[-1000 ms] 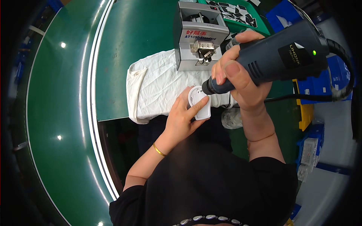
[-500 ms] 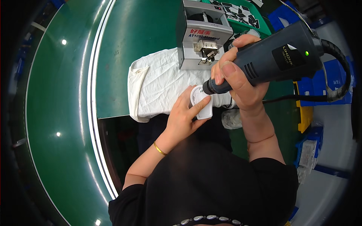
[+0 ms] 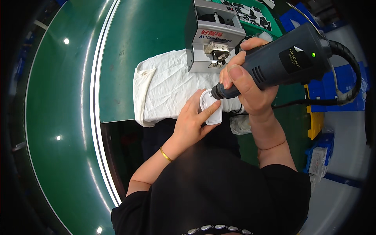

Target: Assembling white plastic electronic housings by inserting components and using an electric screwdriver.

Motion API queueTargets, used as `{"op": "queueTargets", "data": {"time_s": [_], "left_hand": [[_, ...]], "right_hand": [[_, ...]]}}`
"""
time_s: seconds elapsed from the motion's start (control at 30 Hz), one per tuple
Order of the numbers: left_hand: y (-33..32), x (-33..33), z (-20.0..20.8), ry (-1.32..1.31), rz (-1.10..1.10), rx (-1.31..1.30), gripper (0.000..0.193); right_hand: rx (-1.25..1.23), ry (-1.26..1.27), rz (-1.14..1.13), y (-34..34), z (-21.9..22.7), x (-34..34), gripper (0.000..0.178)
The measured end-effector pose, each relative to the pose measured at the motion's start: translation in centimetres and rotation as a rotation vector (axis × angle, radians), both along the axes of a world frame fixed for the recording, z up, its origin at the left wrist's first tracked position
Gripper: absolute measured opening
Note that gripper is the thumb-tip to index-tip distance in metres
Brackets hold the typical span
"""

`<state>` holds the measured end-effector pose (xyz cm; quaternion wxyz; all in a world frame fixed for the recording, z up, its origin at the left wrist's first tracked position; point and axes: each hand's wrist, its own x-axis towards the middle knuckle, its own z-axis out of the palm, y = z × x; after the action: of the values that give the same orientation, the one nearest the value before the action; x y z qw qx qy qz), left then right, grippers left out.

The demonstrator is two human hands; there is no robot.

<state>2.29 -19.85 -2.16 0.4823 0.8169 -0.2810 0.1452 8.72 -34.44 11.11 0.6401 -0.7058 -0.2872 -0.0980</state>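
Observation:
My right hand (image 3: pixel 248 76) is wrapped round a dark grey electric screwdriver (image 3: pixel 270 62), which has a green light lit near its cord end. The tool slants down to the left, and its nose meets the upper part of a small white plastic housing (image 3: pixel 213 115). Whether a bit or screw is engaged there is hidden. My left hand (image 3: pixel 196 113) grips that housing, thumb across its face and fingers behind it, at the front edge of a white cloth (image 3: pixel 168 86). Just beyond the cloth's far right stands a grey screw feeder (image 3: pixel 213 35) with a metal pick-up point on its front.
At the back, a green bin (image 3: pixel 270 11) holds many small black and white pieces. Blue bins (image 3: pixel 325 90) and a yellow bin (image 3: pixel 314 121) stand to the right, near the tool's thick black cord (image 3: pixel 354 74). A green conveyor belt (image 3: pixel 58 117) runs along the left.
The housing has shifted slightly to the right and tilted a little in my left hand. The screwdriver's nose stays against it, its body barely moved.

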Motion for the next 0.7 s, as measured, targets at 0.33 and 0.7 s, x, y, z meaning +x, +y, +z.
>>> {"op": "queueTargets", "data": {"time_s": [0.33,0.7], "left_hand": [[-0.17,-0.24,0.15,-0.021,0.012,0.016,0.066],[-0.37,-0.33,0.51,-0.023,0.026,0.014,0.063]], "right_hand": [[0.058,0.047,0.029,0.35,-0.37,0.12,0.041],[0.098,-0.011,0.077,-0.22,-0.93,0.31,0.039]]}}
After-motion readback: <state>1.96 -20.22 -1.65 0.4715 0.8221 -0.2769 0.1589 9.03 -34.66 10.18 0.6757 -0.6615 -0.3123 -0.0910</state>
